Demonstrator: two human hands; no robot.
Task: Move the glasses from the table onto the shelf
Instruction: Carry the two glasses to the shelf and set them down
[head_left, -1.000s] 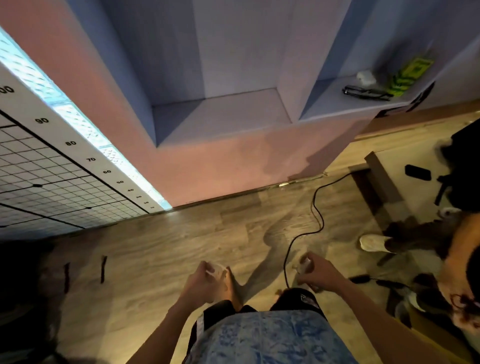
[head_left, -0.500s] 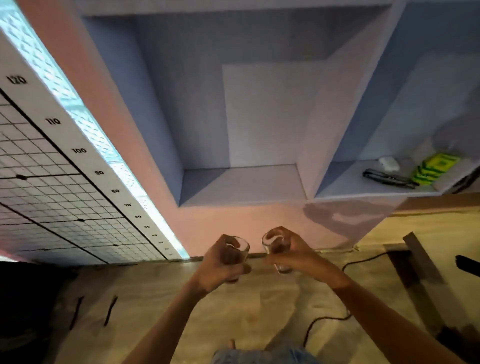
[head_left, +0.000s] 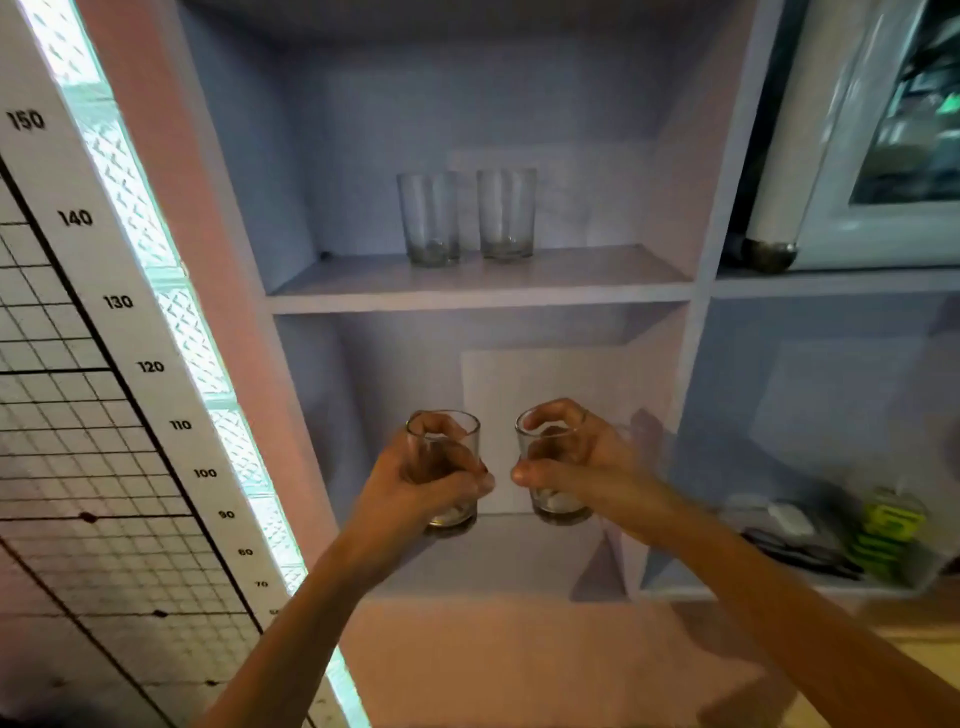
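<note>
My left hand (head_left: 415, 483) grips a clear drinking glass (head_left: 444, 441) upright, and my right hand (head_left: 582, 467) grips a second clear glass (head_left: 550, 447) beside it. Both glasses hang side by side in front of the lower compartment of the lilac shelf unit, below the upper shelf board (head_left: 483, 296). Two more clear glasses stand on that board: one at the left (head_left: 428, 221) and one at the right (head_left: 506, 213), close together near the back.
A white measuring board with numbers and a grid (head_left: 104, 415) stands at the left. The right lower compartment holds a green packet (head_left: 888, 535), dark spectacles (head_left: 800, 556) and a small white item (head_left: 789, 519). A white-framed window (head_left: 883, 156) is upper right.
Both hands have risen with the glasses from near the floor to shelf height. My view has tilted up, so the upper shelf with two glasses now shows.
</note>
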